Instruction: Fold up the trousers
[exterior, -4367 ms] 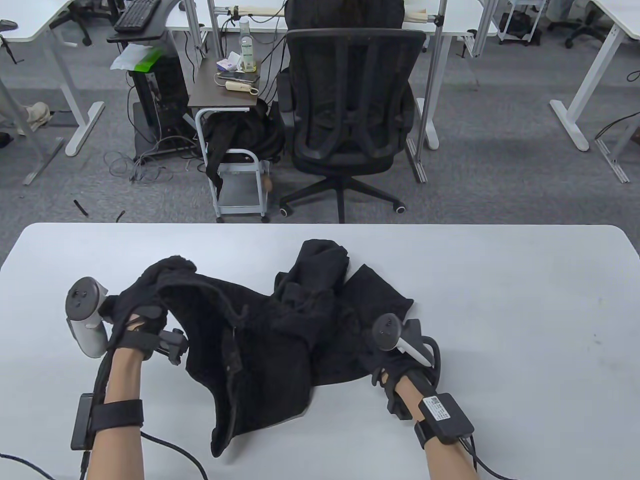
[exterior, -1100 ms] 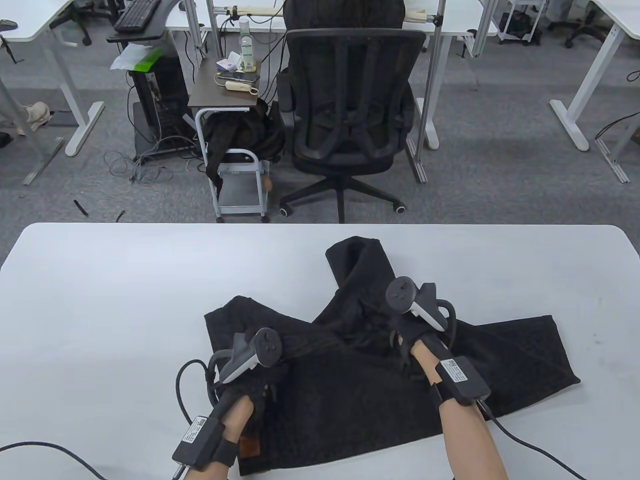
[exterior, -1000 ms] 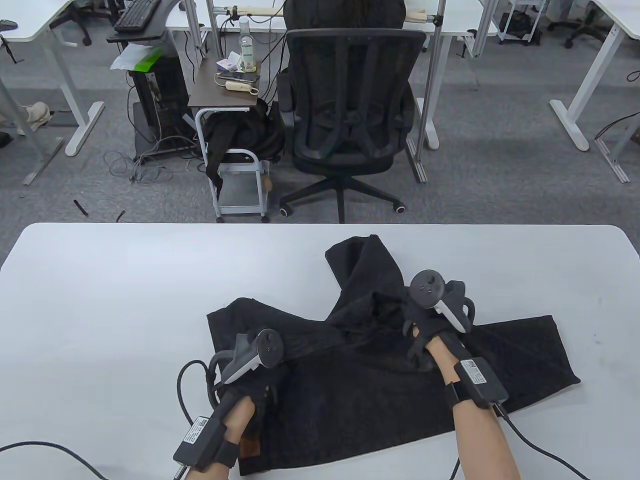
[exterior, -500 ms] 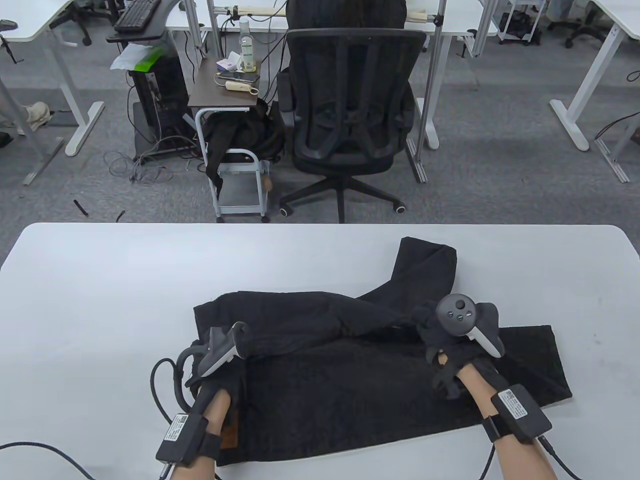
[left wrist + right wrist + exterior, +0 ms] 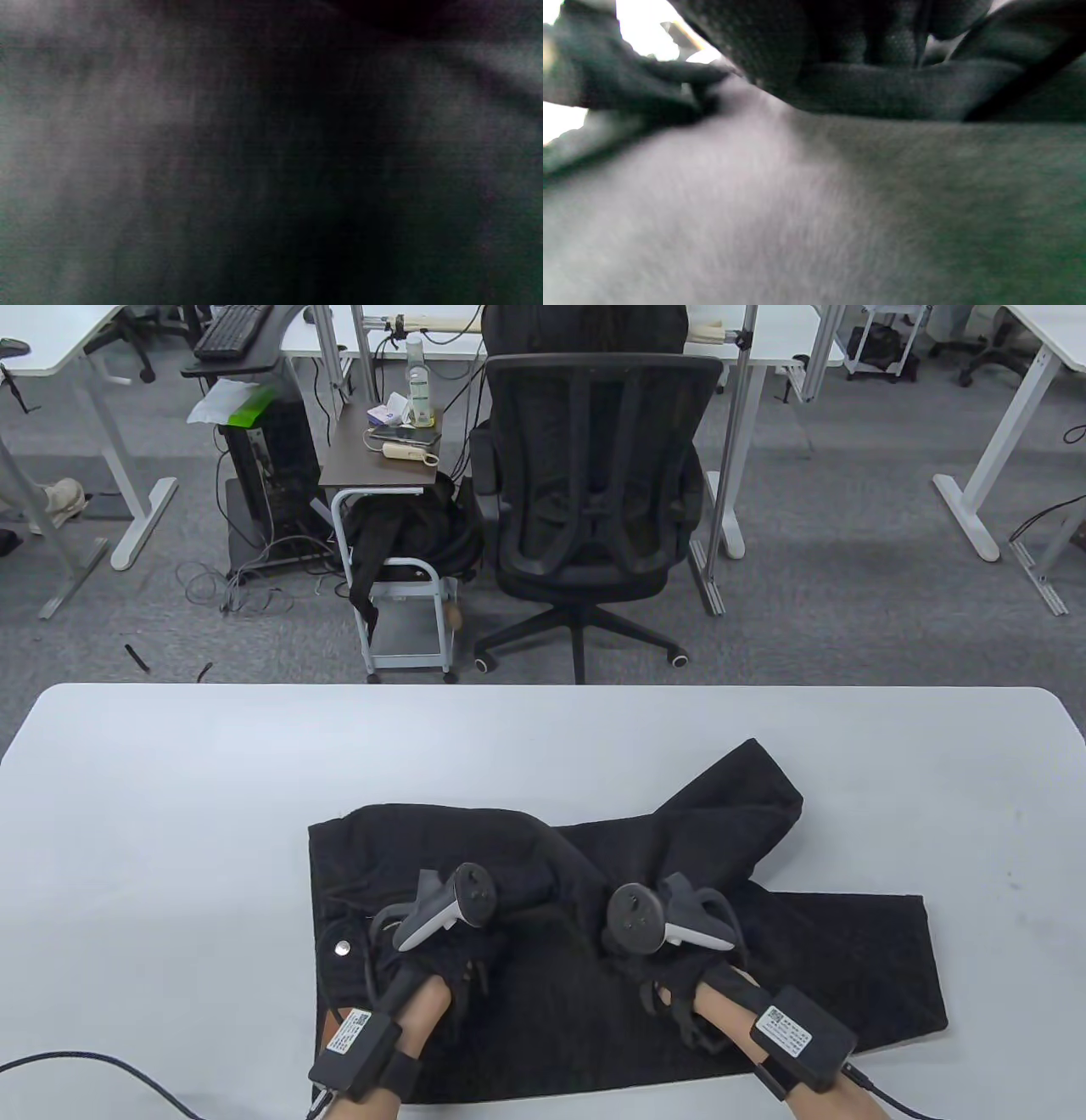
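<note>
Left hand point(image 5: 437, 959) and right hand point(image 5: 670, 967) rest on black trousers point(image 5: 831, 959), side by side; finger pose hidden under trackers, cannot tell. Trousers lie on near half of white table point(image 5: 170, 780), one leg angled toward far right. Beyond table: black office chair point(image 5: 594, 500), small cart point(image 5: 386, 458), grey carpet point(image 5: 848, 551).

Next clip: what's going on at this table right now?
A person in sensor gloves is folding black trousers on a white table. Both hands are down on the fabric: the left hand near the waistband end with its metal button, the right hand around the middle. One leg lies flat toward the right; the other bunches up behind it at an angle, so the fold isn't tidy yet. Both wrist views show only blurred dark cloth.
</note>
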### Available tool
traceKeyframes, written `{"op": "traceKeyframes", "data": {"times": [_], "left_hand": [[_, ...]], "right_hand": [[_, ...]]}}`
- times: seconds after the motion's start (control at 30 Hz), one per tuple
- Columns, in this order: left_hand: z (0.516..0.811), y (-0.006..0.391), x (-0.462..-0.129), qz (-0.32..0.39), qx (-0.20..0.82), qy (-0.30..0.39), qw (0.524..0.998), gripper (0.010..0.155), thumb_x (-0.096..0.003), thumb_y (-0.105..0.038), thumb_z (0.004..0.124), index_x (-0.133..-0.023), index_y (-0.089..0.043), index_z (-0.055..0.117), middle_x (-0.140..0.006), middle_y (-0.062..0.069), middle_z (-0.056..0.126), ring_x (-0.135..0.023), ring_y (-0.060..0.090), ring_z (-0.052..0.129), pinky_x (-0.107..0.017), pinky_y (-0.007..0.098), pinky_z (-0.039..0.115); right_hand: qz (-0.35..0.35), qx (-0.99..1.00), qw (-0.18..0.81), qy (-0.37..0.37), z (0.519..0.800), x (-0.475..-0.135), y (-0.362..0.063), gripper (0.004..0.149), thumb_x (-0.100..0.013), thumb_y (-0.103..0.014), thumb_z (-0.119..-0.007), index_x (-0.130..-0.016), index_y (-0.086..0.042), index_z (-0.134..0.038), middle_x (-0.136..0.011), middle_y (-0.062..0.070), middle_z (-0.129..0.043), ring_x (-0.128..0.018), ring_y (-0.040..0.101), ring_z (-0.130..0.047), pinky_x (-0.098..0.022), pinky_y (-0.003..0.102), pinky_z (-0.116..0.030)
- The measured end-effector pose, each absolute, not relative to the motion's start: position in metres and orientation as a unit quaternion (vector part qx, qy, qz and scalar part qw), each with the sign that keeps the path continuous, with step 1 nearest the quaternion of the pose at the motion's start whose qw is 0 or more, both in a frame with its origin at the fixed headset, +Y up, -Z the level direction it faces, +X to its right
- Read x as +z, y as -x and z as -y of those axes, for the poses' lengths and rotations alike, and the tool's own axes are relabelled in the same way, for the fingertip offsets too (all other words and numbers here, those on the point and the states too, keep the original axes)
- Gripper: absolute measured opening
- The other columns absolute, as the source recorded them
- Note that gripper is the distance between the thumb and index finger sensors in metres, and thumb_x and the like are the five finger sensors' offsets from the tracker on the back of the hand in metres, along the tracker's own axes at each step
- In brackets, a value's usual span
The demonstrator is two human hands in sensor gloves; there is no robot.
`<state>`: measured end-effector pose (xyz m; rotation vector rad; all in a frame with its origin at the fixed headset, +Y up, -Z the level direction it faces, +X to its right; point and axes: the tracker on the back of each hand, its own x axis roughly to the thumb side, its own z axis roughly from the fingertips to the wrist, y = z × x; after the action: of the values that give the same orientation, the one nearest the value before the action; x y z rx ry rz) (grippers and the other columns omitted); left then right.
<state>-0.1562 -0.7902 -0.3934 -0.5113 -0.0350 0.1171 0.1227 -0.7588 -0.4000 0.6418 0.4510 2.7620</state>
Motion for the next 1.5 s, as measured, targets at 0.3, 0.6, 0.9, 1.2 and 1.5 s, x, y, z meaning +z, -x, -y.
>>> {"op": "traceKeyframes", "data": {"times": [0.3, 0.6, 0.9, 1.2, 1.5], "left_hand": [[0.793, 0.190, -0.403, 0.016, 0.136, 0.232, 0.963, 0.069, -0.0502, -0.052, 0.070, -0.108, -0.039, 0.034, -0.124, -0.006, 0.020, -0.115, 0.028, 0.014, -0.080, 0.059, 0.019], [0.790, 0.200, -0.406, 0.017, 0.155, 0.224, 0.962, 0.066, -0.0502, -0.049, 0.073, -0.107, -0.040, 0.040, -0.124, -0.008, 0.025, -0.116, 0.026, 0.017, -0.080, 0.057, 0.020], [0.789, 0.224, -0.404, -0.018, 0.144, 0.203, 0.968, 0.061, -0.0510, -0.046, 0.071, -0.106, -0.045, 0.045, -0.123, -0.009, 0.019, -0.115, 0.027, 0.016, -0.081, 0.056, 0.020], [0.786, 0.237, -0.399, -0.070, 0.121, 0.219, 0.966, 0.063, -0.0513, -0.050, 0.068, -0.107, -0.045, 0.039, -0.124, -0.007, 0.019, -0.115, 0.030, 0.015, -0.080, 0.057, 0.018], [0.773, 0.228, -0.398, -0.076, 0.090, 0.199, 0.973, 0.065, -0.0514, -0.050, 0.068, -0.108, -0.041, 0.037, -0.124, -0.004, 0.020, -0.115, 0.032, 0.016, -0.079, 0.059, 0.020]], "right_hand": [[-0.121, 0.984, 0.118, 0.051, 0.751, -0.469, -0.250, 0.079, -0.048, -0.029, -0.080, -0.108, -0.028, -0.028, -0.117, 0.004, -0.021, -0.107, 0.044, -0.021, -0.076, 0.065, -0.024], [-0.067, 0.974, 0.204, 0.073, 0.784, -0.503, -0.257, 0.079, -0.042, -0.031, -0.089, -0.106, -0.021, -0.043, -0.092, 0.007, -0.072, -0.091, 0.039, -0.054, -0.075, 0.061, -0.034], [0.230, 0.872, 0.428, 0.059, 0.673, -0.477, -0.290, 0.058, -0.043, -0.029, -0.092, -0.097, -0.022, -0.072, -0.083, 0.008, -0.079, -0.083, 0.037, -0.062, -0.076, 0.061, -0.038], [0.121, 0.945, 0.287, 0.099, 0.704, -0.473, -0.282, 0.073, -0.046, -0.037, -0.081, -0.108, -0.023, -0.045, -0.114, 0.009, -0.040, -0.102, 0.042, -0.041, -0.077, 0.064, -0.031], [-0.116, 0.966, 0.214, 0.087, 0.780, -0.466, -0.279, 0.061, -0.047, -0.041, -0.079, -0.102, -0.020, -0.067, -0.108, 0.013, -0.064, -0.099, 0.045, -0.057, -0.074, 0.065, -0.042]]}}
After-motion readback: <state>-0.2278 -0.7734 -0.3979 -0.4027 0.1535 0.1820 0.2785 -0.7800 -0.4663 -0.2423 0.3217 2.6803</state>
